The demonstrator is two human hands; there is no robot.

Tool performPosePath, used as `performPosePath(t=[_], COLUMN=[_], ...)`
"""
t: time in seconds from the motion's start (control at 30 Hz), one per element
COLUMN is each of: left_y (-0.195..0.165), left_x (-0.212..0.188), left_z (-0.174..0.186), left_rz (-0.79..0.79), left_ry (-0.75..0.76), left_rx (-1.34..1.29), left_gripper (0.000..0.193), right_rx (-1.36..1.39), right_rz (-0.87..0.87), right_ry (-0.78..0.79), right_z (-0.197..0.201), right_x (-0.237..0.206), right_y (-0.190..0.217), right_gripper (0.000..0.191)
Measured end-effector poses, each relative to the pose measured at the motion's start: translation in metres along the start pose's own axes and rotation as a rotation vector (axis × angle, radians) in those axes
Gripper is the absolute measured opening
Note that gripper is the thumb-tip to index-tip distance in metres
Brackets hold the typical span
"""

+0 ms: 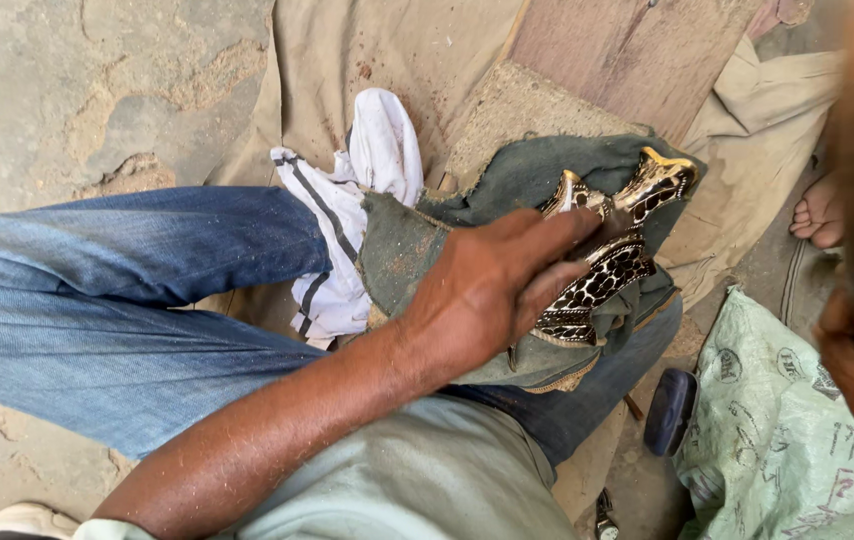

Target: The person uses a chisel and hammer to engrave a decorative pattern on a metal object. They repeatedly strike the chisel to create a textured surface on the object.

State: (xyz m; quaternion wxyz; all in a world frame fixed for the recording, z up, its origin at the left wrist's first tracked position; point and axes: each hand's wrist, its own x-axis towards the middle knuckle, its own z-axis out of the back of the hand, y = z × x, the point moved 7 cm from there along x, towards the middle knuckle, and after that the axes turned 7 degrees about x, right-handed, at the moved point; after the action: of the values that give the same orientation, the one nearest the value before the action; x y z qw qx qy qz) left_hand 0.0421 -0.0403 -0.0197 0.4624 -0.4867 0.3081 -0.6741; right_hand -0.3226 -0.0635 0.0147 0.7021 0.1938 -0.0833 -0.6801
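Left hand (487, 290) pressing flat, fingers extended, on patterned gold-trimmed ornament (612, 265) lying on green cloth (417, 245) over knee. Right hand's grip indiscernible at frame edge.

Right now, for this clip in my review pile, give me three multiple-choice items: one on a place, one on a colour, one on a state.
1. Where does the gold ornament lie?
A. on a green-grey cloth over the lap
B. on the bare stone floor
C. inside the green sack

2. What colour are the trousers?
A. black
B. blue
C. white

3. How is the left hand placed?
A. raised in the air
B. gripping the dark flat thing by the sack
C. pressed flat on the ornament

Answers:
1 A, the green-grey cloth shows under and around it.
2 B, the denim is plainly blue.
3 C, fingers lie stretched across the gold piece.
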Motion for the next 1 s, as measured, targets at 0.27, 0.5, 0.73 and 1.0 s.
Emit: performPosePath(t=[0.27, 0.5, 0.73, 1.0], left_y=[0.0, 0.004, -0.001, 0.003], left_x=[-0.003, -0.001, 0.001, 0.003], left_z=[-0.002, -0.001, 0.003, -0.001], left_rz=[0.002, 0.012, 0.004, 0.007], left_ry=[0.061, 0.039, 0.036, 0.071], left_rx=[0.007, -0.039, -0.076, -0.037], left_gripper=[0.036, 0.036, 0.037, 0.037], right_rx=[0.008, 0.035, 0.08, 0.223], right_rz=[-0.004, -0.016, -0.02, -0.056], right_ry=[0.0, -0.027, -0.061, -0.079], right_z=[0.001, 0.001, 0.003, -0.001], right_x=[-0.004, -0.002, 0.001, 0.007], right_y=[0.007, 0.006, 0.007, 0.014], right_gripper=[0.033, 0.033, 0.032, 0.031])
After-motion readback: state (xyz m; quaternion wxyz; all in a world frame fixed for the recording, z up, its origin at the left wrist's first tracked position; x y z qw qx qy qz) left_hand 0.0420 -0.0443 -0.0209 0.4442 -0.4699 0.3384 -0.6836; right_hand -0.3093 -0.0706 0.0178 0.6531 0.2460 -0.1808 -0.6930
